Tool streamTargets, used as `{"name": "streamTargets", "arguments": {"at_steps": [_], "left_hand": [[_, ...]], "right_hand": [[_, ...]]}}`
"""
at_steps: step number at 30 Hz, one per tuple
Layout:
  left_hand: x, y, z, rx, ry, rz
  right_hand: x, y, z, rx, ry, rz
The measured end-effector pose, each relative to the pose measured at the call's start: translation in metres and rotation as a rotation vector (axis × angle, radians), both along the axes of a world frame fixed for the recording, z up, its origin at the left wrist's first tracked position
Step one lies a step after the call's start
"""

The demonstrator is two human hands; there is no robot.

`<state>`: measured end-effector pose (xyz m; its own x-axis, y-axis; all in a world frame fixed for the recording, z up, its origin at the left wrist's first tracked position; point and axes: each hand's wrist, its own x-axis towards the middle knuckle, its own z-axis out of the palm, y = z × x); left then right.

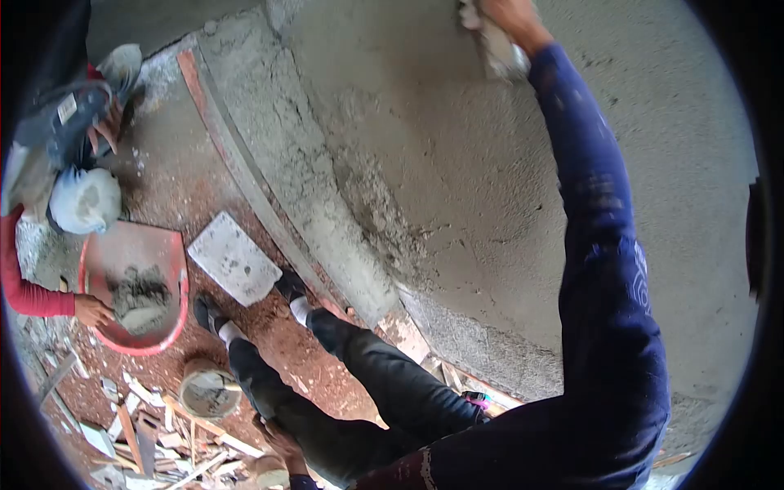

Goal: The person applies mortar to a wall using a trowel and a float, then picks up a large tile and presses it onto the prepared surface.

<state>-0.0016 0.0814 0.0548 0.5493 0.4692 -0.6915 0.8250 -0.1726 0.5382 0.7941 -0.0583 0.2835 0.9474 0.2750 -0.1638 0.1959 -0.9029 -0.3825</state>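
Observation:
My right hand (513, 18) is stretched far up against the wet grey plaster wall (457, 163). It is closed on a pale, plaster-smeared hand float (500, 54) that lies against the surface; part of the float is cut off at the top edge. My left hand (282, 445) is low beside my left thigh, fingers extended and apparently resting on the trouser leg, with nothing seen in it. A rough strip of mortar (367, 196) runs along the wall's lower part.
A co-worker's hand (94, 310) in a red sleeve touches a red pan (184, 278) holding mortar. Another person's hand (104, 135) shows behind. A white slab (234, 257) lies by my feet, near a bucket (211, 390), a long curved-looking board (237, 159) and scattered wood scraps (147, 437).

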Motion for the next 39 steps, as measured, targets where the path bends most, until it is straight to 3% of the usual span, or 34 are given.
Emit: {"name": "streamTargets", "arguments": {"at_steps": [1,3,5,7,9,11,13,14,15,16,17,18,19,20,21,23,27,30,32,34,36,37,39], "left_hand": [[0.003,-0.002,0.002,-0.157,0.037,0.186],[-0.011,-0.016,-0.005,-0.052,-0.010,0.085],[0.009,-0.031,0.013,-0.079,0.004,0.140],[-0.008,-0.040,0.012,-0.056,0.038,0.094],[0.000,-0.045,0.023,-0.057,-0.070,0.148],[0.013,-0.044,0.032,-0.131,-0.012,0.259],[0.017,-0.048,0.049,-0.317,0.118,0.466],[0.015,-0.055,0.051,-0.315,0.107,0.494],[0.016,-0.067,0.051,-0.222,0.074,0.364],[0.019,-0.077,0.045,-0.127,0.038,0.232],[0.024,-0.085,0.044,-0.131,0.031,0.250],[0.025,-0.092,0.049,-0.079,0.088,0.129],[0.028,-0.097,0.050,-0.027,0.144,0.011],[0.031,-0.099,0.051,0.017,0.197,-0.038],[0.032,-0.101,0.052,0.002,0.209,-0.026],[0.035,-0.103,0.048,0.060,0.330,0.003],[0.040,-0.108,0.048,0.177,0.282,-0.023],[0.059,-0.106,0.053,0.086,0.310,0.007],[0.051,-0.110,0.049,0.090,0.347,0.011],[0.047,-0.112,0.048,0.108,0.336,0.018],[0.047,-0.116,0.049,0.075,0.359,0.085],[0.052,-0.117,0.052,0.063,0.350,0.105],[0.061,-0.114,0.055,0.065,0.344,0.150]], "right_hand": [[-0.002,0.017,-0.020,0.046,0.176,-0.186],[-0.023,-0.042,-0.100,0.195,0.263,0.087],[-0.089,-0.087,-0.156,-0.164,0.268,0.110],[-0.173,-0.147,-0.179,-0.052,0.397,-0.100],[-0.240,-0.213,-0.167,-0.200,0.086,0.261],[-0.281,-0.206,-0.102,0.078,0.368,-0.344],[-0.283,-0.232,-0.050,0.310,0.697,-0.684],[-0.269,-0.229,-0.042,0.342,0.633,-0.541],[-0.255,-0.215,-0.032,0.375,0.563,-0.402],[-0.234,-0.196,-0.031,0.443,0.330,-0.330],[-0.208,-0.159,-0.019,-0.046,0.002,0.130],[-0.174,-0.137,-0.015,-0.148,-0.036,0.222],[-0.117,-0.143,-0.027,-0.003,-0.062,0.529],[-0.070,-0.124,-0.041,0.052,-0.060,0.587],[-0.028,-0.104,-0.069,0.185,0.007,0.428],[0.012,-0.043,-0.114,0.144,0.155,0.168],[0.090,-0.033,-0.254,0.094,0.333,0.197],[0.046,-0.055,-0.323,-0.422,-0.159,0.658],[0.018,-0.085,-0.359,-0.209,-0.556,0.859],[-0.066,-0.054,-0.291,-0.389,0.124,0.214],[-0.090,-0.103,-0.266,-0.313,0.219,0.304],[-0.102,-0.103,-0.239,-0.530,0.215,0.262],[-0.050,-0.150,-0.220,-0.890,-0.191,0.749]]}}
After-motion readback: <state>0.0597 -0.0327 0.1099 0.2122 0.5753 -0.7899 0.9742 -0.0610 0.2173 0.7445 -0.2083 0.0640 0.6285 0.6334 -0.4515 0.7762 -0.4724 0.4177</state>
